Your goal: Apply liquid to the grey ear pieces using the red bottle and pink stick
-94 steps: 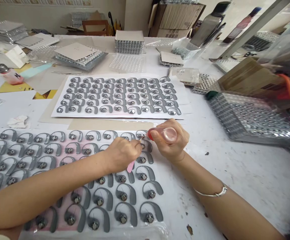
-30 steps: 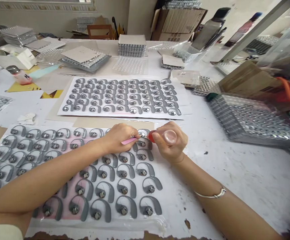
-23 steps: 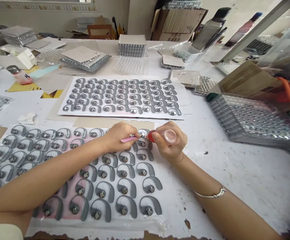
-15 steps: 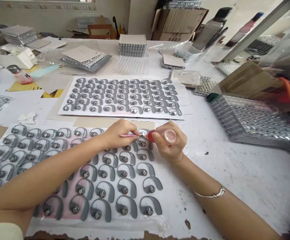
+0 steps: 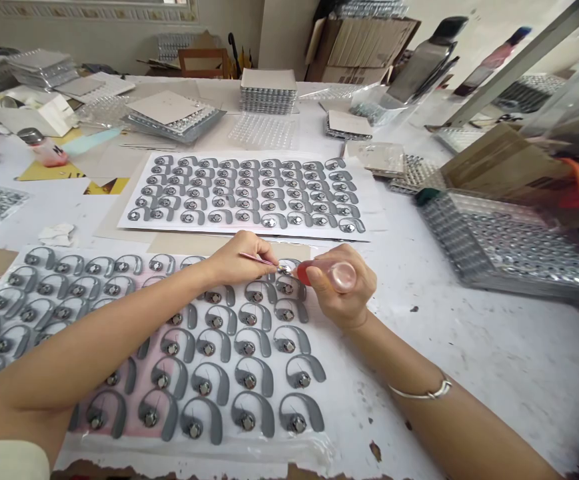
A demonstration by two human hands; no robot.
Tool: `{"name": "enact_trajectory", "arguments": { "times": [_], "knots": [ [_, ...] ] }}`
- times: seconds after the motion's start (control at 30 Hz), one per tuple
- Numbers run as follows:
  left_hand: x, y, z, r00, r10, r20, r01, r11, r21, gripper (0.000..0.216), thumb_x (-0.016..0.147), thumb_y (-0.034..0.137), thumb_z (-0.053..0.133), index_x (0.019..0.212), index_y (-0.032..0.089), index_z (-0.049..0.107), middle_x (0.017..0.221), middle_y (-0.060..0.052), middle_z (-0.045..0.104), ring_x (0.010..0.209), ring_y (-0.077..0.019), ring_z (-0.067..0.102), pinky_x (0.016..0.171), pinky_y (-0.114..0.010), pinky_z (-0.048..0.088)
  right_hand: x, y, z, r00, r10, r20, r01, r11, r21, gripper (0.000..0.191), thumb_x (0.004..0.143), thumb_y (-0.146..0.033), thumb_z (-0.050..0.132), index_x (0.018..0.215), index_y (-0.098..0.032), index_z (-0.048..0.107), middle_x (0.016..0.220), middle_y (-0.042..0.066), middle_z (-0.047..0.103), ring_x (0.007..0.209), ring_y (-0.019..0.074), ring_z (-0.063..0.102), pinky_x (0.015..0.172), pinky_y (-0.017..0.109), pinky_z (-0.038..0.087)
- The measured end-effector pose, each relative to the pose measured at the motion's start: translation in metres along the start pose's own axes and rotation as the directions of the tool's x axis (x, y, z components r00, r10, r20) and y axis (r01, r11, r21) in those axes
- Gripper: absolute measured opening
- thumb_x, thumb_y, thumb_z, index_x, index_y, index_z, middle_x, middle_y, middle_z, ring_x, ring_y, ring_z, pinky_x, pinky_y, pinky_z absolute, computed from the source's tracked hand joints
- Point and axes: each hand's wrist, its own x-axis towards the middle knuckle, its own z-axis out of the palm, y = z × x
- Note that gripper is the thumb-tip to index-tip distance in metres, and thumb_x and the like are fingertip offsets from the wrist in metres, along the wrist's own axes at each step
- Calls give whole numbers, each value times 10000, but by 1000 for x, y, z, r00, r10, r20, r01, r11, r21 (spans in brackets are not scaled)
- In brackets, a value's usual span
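My left hand (image 5: 236,260) is closed in a pinch on a slim pink tool, probably tweezers (image 5: 250,257), its tip pointing right. My right hand (image 5: 354,300) is wrapped around a small clear squeeze bottle (image 5: 340,275) with reddish contents, tilted so that its nozzle points left. Both tips meet over the round silver centre of a grey ear-hook piece (image 5: 296,288) in the rightmost column of the near sheet; whether they touch it I cannot tell. More grey ear-hook pieces (image 5: 266,410) with silver centres lie in rows below and left, some hidden beneath my left forearm.
Beyond my hands lies a second sheet (image 5: 142,225) of similar pieces. A plastic tray stack (image 5: 469,270) and cardboard box (image 5: 499,163) stand at right. Farther back are stacked trays (image 5: 268,100), a capped jar (image 5: 44,150) and a white box (image 5: 32,120).
The pink tool has tipped a little steeper, its rear end rising as my left hand lifts slightly. My right hand and the bottle stay nearly in place; the view shifts slightly.
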Motion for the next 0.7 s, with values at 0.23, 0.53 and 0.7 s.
{"name": "enact_trajectory", "arguments": {
  "times": [0.23,0.53,0.7],
  "knots": [
    [2,-2,-1,1000,9,15,-9,1000,-18,153,698,194,648,778,114,751,722,-45,718,636,-128,624,540,-185,422,0,0,0,1000,24,7,-24,1000,-18,101,799,-243,669,742,-198,598,655,16,629,562,146,544,521,307,450],
    [7,3,-5,997,-71,16,71,997,-25,143,676,186,693,781,103,743,707,-60,709,641,-134,622,564,-200,441,-1,1,3,1000,4,-1,-4,1000,0,91,794,-217,687,753,-197,608,662,7,630,573,135,535,544,299,446],
    [10,4,-7,995,-94,30,95,995,-40,133,666,170,693,770,103,743,643,-46,687,555,-113,582,499,-191,411,-2,0,1,1000,-3,25,3,1000,-5,69,795,-222,687,771,-202,626,678,14,642,581,145,542,546,306,447]
  ]
}}
